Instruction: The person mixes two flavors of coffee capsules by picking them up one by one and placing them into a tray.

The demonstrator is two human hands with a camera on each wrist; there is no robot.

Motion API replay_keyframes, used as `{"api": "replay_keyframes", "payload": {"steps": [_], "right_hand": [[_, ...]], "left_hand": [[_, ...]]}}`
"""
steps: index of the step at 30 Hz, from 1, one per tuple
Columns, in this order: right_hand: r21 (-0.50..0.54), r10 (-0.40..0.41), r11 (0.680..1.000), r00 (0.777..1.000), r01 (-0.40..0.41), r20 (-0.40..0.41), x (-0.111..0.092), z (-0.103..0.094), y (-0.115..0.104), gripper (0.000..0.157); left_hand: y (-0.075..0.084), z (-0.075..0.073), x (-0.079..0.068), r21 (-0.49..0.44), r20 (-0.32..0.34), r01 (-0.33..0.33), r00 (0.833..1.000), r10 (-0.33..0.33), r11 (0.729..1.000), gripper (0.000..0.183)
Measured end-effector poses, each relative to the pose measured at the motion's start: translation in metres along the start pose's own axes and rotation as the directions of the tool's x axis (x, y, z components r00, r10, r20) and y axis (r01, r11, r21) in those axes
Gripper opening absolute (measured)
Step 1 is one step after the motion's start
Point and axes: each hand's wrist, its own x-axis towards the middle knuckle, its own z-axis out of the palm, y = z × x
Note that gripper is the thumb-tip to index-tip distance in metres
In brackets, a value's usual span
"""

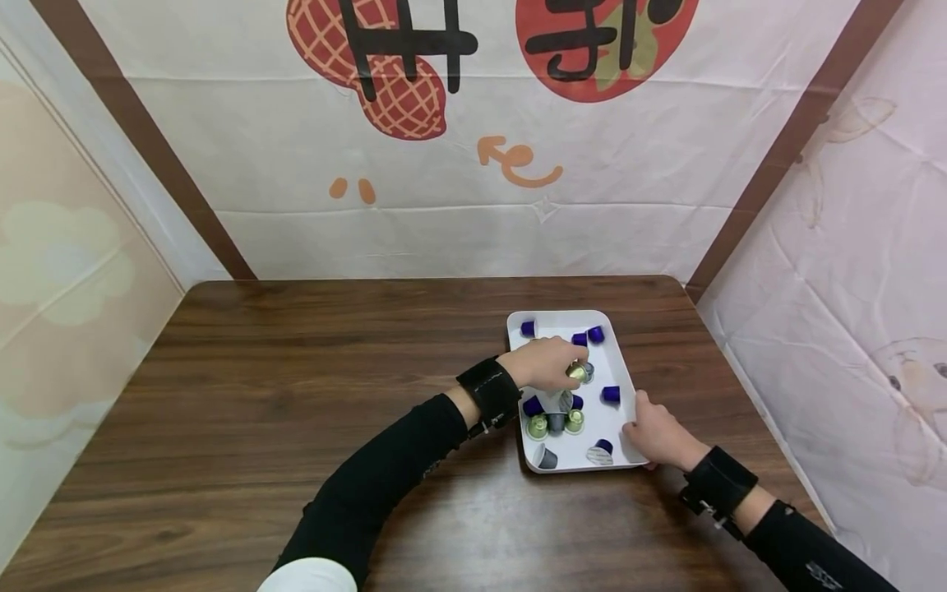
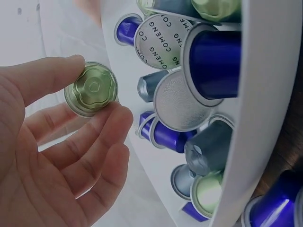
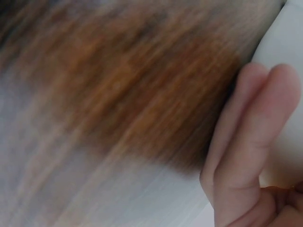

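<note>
My left hand is over the white tray, a green coffee capsule pinched between thumb and fingertips. In the left wrist view its ribbed green base faces the camera, and the other fingers are loosely bent below it. At the tray's near right corner, my right hand grips the edge. The right wrist view has two of its fingers against the pale tray wall. Several capsules lie scattered in the tray, among them a blue capsule, a grey capsule and a green capsule.
The tray stands on the right part of a brown wooden table. Printed white cloth hangs behind the table, with more fabric at both sides. In the left wrist view, a blue capsule shows beyond the tray rim.
</note>
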Motion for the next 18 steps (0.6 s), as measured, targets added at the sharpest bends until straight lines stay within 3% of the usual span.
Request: {"api": "replay_keyframes", "payload": {"steps": [9, 18], "right_hand": [[-0.002, -0.008, 1.000, 1.000, 0.008, -0.002, -0.001, 0.000, -0.005, 0.050], [-0.012, 0.011, 1.000, 1.000, -0.011, -0.001, -0.003, -0.001, -0.002, 0.051]], "left_hand": [[-0.001, 0.000, -0.003, -0.010, 0.019, -0.026, 0.999, 0.026, 1.000, 0.029], [-0.032, -0.011, -0.027, 0.008, -0.017, 0.016, 1.000, -0.016, 1.000, 0.021]]}}
